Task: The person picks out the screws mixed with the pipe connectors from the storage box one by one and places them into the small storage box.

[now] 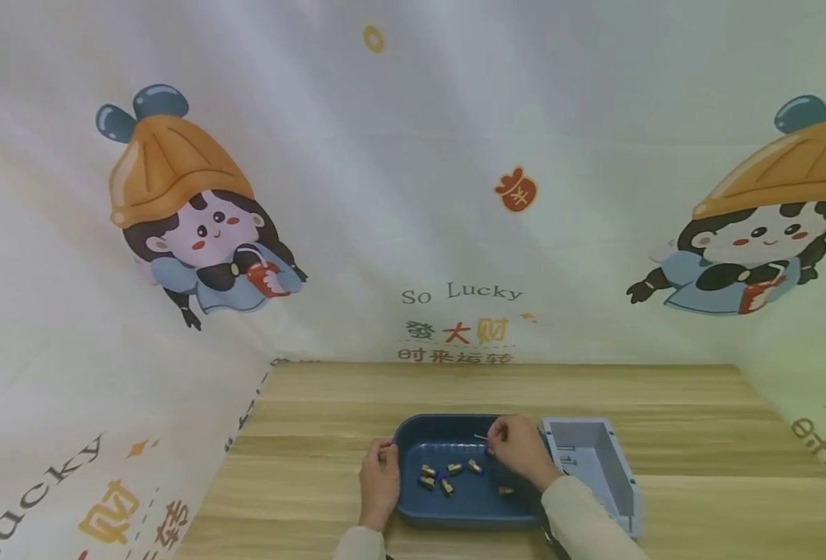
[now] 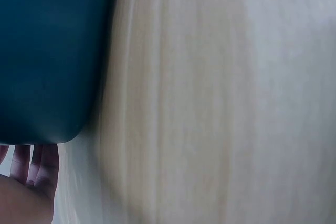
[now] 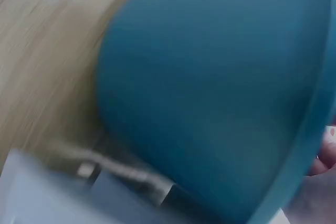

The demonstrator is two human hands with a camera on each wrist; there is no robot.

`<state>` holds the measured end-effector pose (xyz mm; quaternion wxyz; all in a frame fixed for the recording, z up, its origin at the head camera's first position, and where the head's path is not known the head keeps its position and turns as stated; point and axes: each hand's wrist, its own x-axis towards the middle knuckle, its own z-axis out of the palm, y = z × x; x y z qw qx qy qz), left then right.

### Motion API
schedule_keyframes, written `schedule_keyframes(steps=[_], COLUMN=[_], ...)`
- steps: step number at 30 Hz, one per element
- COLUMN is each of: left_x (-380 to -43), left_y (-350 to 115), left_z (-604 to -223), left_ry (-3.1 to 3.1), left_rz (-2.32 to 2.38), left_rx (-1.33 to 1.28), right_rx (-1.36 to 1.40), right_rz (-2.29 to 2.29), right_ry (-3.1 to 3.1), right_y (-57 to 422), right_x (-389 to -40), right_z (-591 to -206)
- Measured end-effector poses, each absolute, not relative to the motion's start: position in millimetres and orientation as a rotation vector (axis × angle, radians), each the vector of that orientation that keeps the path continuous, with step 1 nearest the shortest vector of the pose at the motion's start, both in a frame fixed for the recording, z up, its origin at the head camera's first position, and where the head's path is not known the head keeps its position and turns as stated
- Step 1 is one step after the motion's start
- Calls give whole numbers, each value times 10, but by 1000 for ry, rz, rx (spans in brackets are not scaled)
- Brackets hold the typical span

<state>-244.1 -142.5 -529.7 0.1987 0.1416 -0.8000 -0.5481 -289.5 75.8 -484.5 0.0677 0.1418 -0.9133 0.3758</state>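
Note:
A dark blue tray (image 1: 472, 509) lies on the table with several short brass-coloured fittings (image 1: 455, 468) in it; some show a bit of blue. My left hand (image 1: 380, 478) holds the tray's left rim, and its fingers (image 2: 47, 166) reach along the outside of the tray wall in the left wrist view. Over the tray's back right part, my right hand (image 1: 521, 447) pinches a thin silvery screw-like piece (image 1: 481, 437) that points left. The tray wall hides most of that hand in the right wrist view, where only some fingertips (image 3: 328, 153) show.
Close against the tray's right side stands a grey open bin (image 1: 598, 459) with several small screw-like pieces (image 1: 567, 460) inside. Both stand on a wood-grain table (image 1: 301, 443). Printed cloth (image 1: 357, 194) hangs behind and at both sides.

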Motion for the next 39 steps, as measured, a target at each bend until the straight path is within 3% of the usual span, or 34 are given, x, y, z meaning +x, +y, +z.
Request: schedule_keyframes(steps=[24,39], left_x=[-2476,-2490], left_y=[-1417,-1425], left_z=[-5327,-5339], left_ry=[-2255,-2270], left_rz=[-1510,-1519], left_rx=[402,400], right_rx=[215,138], right_rz=[1107,1052], right_ry=[-2737,-2688], right_y=[1427,1767], right_x=[-2872,-2812], right_z=[-4676,-4808])
